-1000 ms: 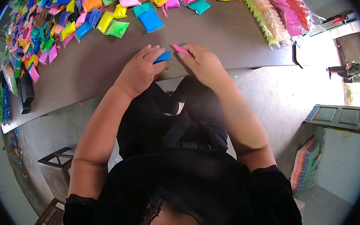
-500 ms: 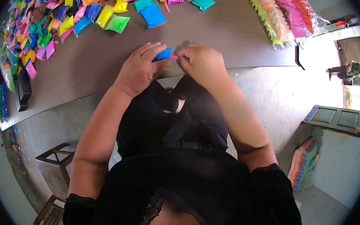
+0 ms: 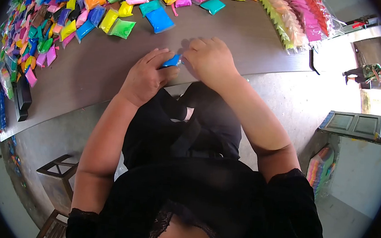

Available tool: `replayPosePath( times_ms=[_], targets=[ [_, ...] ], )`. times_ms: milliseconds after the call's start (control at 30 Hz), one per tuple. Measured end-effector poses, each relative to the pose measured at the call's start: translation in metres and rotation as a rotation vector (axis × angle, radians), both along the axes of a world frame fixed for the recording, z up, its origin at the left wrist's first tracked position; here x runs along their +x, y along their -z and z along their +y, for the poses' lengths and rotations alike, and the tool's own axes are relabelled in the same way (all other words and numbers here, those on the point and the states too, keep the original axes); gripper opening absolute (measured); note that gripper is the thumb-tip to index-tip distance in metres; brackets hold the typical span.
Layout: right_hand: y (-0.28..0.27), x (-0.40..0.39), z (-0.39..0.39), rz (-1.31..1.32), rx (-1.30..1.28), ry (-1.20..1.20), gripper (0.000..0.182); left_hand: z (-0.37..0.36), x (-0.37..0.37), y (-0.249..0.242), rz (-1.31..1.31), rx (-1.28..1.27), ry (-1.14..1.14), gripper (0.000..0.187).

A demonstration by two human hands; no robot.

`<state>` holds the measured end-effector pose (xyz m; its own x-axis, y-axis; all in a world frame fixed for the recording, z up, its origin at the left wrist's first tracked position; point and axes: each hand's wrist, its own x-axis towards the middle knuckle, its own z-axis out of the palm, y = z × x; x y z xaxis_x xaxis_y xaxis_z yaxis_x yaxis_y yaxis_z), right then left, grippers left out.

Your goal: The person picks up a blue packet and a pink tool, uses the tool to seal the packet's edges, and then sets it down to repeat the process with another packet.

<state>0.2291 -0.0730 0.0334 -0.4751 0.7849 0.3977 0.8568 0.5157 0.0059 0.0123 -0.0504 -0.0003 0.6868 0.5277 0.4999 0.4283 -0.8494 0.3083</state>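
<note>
My left hand point(image 3: 150, 75) is closed around a small blue packet point(image 3: 172, 60), which pokes out between thumb and fingers above the table's near edge. My right hand point(image 3: 208, 59) is close against the packet's right end, its fingers curled in a pinch. What those fingertips hold, if anything, is hidden behind the hand. On the tabletop just beyond my hands lies a larger blue packet point(image 3: 160, 20), with a green packet point(image 3: 122, 29) to its left.
A big heap of colourful small packets point(image 3: 73, 13) covers the far left of the brown table point(image 3: 129, 45). Strips of folded bright packs point(image 3: 290, 19) lie at the far right. A wooden chair point(image 3: 59, 171) stands lower left. Another person point(image 3: 367, 73) is at the far right.
A small pink piece that showed between my hands is out of sight now. My right hand has risen slightly, and less of the blue packet shows in my left.
</note>
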Motion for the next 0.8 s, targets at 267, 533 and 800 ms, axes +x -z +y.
replayPosePath(
  times_ms=[267,533,800],
  targets=[
    [0.005,0.004,-0.004,0.105,-0.030,0.018,0.003,-0.002,0.002,-0.001,-0.019,-0.012,-0.014,0.032],
    [-0.009,0.033,0.002,0.100,-0.279,0.112,0.010,-0.001,0.000,0.000,-0.027,-0.022,-0.015,0.034],
    [-0.021,0.058,-0.020,0.195,-0.512,-0.030,0.009,-0.003,0.000,-0.001,-0.031,-0.028,-0.029,0.033]
  ],
)
